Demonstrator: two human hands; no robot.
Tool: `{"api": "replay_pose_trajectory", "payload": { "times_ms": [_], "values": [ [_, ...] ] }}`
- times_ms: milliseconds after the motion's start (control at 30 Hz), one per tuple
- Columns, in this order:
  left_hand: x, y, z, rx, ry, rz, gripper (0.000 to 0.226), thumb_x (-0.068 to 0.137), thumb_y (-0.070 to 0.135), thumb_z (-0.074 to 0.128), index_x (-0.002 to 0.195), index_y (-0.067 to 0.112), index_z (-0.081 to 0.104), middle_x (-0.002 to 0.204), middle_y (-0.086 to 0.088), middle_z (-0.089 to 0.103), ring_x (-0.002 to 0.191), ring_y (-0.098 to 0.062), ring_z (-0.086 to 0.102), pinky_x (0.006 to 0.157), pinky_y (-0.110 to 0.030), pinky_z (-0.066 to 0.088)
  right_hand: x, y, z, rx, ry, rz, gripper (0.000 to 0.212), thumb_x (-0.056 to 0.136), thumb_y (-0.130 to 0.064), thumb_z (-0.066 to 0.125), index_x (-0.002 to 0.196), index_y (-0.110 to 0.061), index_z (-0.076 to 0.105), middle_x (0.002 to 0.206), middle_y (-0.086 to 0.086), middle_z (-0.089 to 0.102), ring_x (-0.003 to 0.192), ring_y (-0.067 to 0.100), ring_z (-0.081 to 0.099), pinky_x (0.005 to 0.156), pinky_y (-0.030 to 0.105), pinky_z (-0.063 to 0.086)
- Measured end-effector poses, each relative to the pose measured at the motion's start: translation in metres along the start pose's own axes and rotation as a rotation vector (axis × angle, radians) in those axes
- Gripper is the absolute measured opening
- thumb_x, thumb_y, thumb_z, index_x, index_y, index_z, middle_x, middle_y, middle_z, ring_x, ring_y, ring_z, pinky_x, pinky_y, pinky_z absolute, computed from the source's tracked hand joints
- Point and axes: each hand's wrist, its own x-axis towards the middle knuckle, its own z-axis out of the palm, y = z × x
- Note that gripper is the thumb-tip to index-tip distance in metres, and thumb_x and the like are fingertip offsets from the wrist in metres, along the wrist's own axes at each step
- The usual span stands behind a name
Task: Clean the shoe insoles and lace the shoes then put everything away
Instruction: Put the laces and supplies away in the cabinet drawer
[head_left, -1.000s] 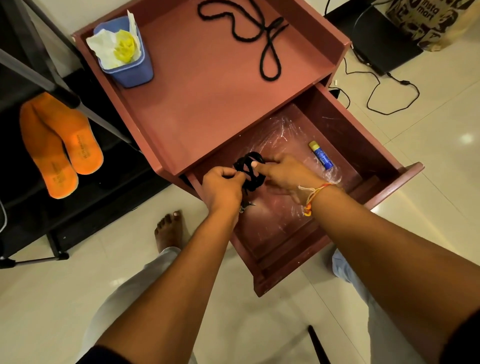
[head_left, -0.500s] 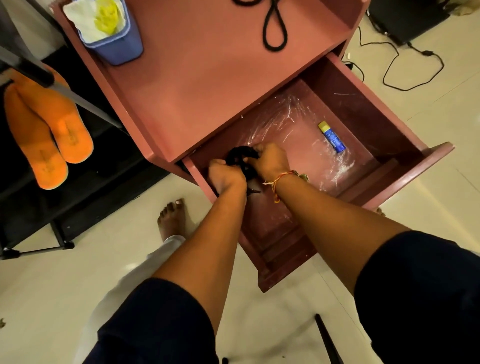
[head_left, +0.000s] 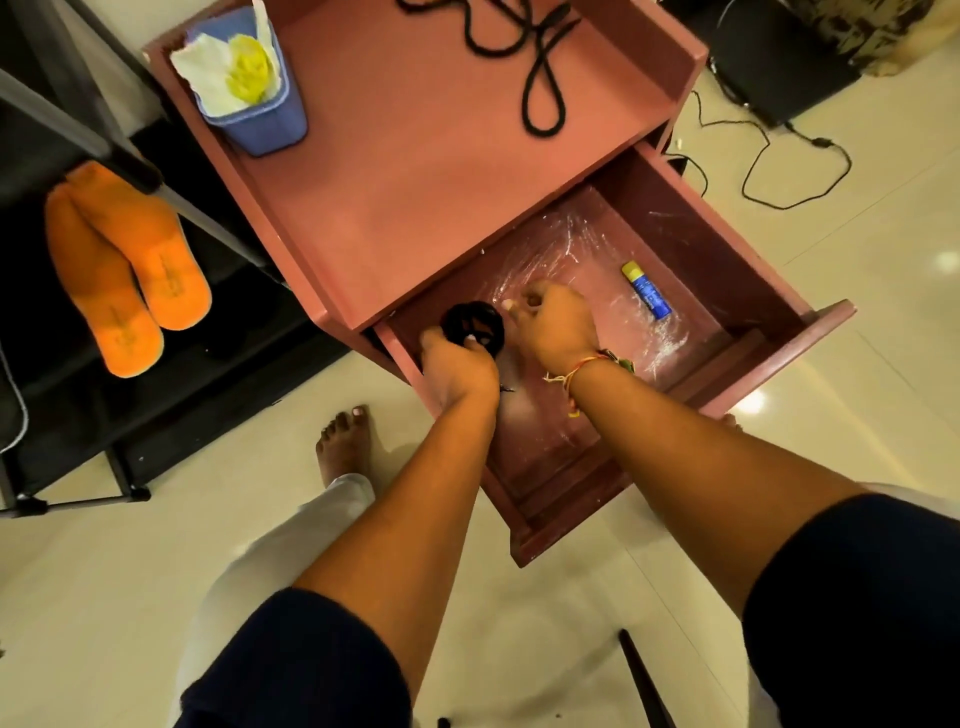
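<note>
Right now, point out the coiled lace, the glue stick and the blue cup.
coiled lace (head_left: 474, 327), head view, middle of the black coil.
glue stick (head_left: 649, 293), head view, blue body.
blue cup (head_left: 265, 122), head view, outer front wall.

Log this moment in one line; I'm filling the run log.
left hand: holds coiled black lace | right hand: curled, contents unclear | open drawer

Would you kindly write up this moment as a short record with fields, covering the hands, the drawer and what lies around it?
left hand: left hand grips the coiled black lace at the drawer's near-left corner
right hand: right hand beside the coil, fingers curled; whether it touches the lace is unclear
drawer: drawer open, lined with clear plastic, holding a blue tube
cabinet top: second black lace lying loose; blue cup with tissue
rack at left: orange insoles
</note>
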Motion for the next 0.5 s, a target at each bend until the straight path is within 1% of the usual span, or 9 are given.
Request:
{"api": "replay_pose_trajectory", "payload": {
  "times_ms": [33,100,167,233,300,400,433,467,500],
  "values": [
    [-0.008,-0.001,-0.007,-0.041,-0.011,0.047,0.035,0.098,0.024,0.062,0.128,0.011,0.052,0.122,-0.009,0.064,0.113,-0.031,0.062,0.096,-0.036,0.050,-0.005,-0.006,-0.011,0.001,0.069,-0.011,0.031,0.096,-0.038,0.061,0.114,-0.014,0.069,0.110,0.010,0.070,0.101,0.027,0.065,0.083,0.033,0.052],
    [-0.023,0.002,-0.021,-0.146,-0.040,0.154,0.028,0.098,0.024,0.064,0.122,0.012,0.058,0.110,0.001,0.063,0.106,-0.020,0.063,0.091,-0.028,0.049,-0.013,-0.021,-0.032,-0.011,0.258,-0.088,0.025,0.100,-0.033,0.052,0.102,-0.014,0.067,0.102,0.009,0.067,0.093,0.029,0.062,0.072,0.033,0.045],
    [-0.038,0.010,-0.039,-0.227,-0.065,0.278,0.020,0.098,0.023,0.063,0.117,0.015,0.061,0.107,0.007,0.061,0.099,-0.009,0.062,0.083,-0.018,0.046,-0.015,-0.041,-0.053,-0.004,0.479,-0.246,0.016,0.098,-0.020,0.051,0.100,-0.011,0.064,0.102,0.012,0.061,0.092,0.032,0.058,0.074,0.036,0.042],
    [-0.047,0.020,-0.053,-0.287,-0.077,0.372,0.014,0.098,0.024,0.063,0.112,0.022,0.060,0.108,0.010,0.063,0.097,0.001,0.060,0.079,-0.012,0.045,-0.002,-0.058,-0.071,-0.084,0.600,-0.365,0.020,0.092,-0.013,0.054,0.109,-0.009,0.063,0.109,0.013,0.059,0.098,0.033,0.056,0.083,0.038,0.042],
    [-0.050,0.027,-0.066,-0.353,-0.084,0.407,0.011,0.098,0.024,0.063,0.108,0.027,0.060,0.109,0.011,0.064,0.101,0.002,0.061,0.083,-0.014,0.049,0.020,-0.072,-0.084,-0.256,0.560,-0.402,0.029,0.091,-0.017,0.056,0.119,-0.010,0.060,0.121,0.012,0.058,0.108,0.032,0.054,0.090,0.037,0.043],
    [-0.045,0.027,-0.072,-0.401,-0.087,0.402,0.010,0.098,0.025,0.064,0.106,0.029,0.061,0.111,0.006,0.066,0.104,-0.003,0.064,0.090,-0.025,0.055,0.053,-0.084,-0.094,-0.420,0.327,-0.413,0.043,0.094,-0.018,0.055,0.136,-0.008,0.052,0.143,0.013,0.050,0.131,0.032,0.045,0.108,0.042,0.041],
    [-0.043,0.027,-0.073,-0.402,-0.097,0.401,0.010,0.098,0.025,0.064,0.107,0.028,0.061,0.111,0.007,0.067,0.104,-0.003,0.064,0.091,-0.027,0.055,0.061,-0.086,-0.094,-0.474,0.255,-0.420,0.044,0.096,-0.017,0.052,0.139,-0.009,0.050,0.144,0.013,0.050,0.135,0.032,0.043,0.111,0.043,0.039],
    [-0.042,0.026,-0.073,-0.398,-0.105,0.402,0.010,0.098,0.025,0.064,0.107,0.027,0.062,0.110,0.008,0.067,0.104,-0.003,0.064,0.091,-0.028,0.056,0.066,-0.088,-0.094,-0.522,0.209,-0.422,0.043,0.096,-0.016,0.051,0.138,-0.010,0.050,0.140,0.012,0.054,0.133,0.032,0.045,0.108,0.043,0.041],
    [-0.040,0.025,-0.073,-0.393,-0.110,0.406,0.010,0.098,0.025,0.063,0.108,0.026,0.062,0.109,0.009,0.067,0.103,-0.002,0.064,0.091,-0.029,0.056,0.069,-0.089,-0.095,-0.555,0.184,-0.419,0.040,0.096,-0.014,0.050,0.136,-0.012,0.052,0.131,0.013,0.060,0.126,0.033,0.050,0.102,0.043,0.046]
  ]
}}
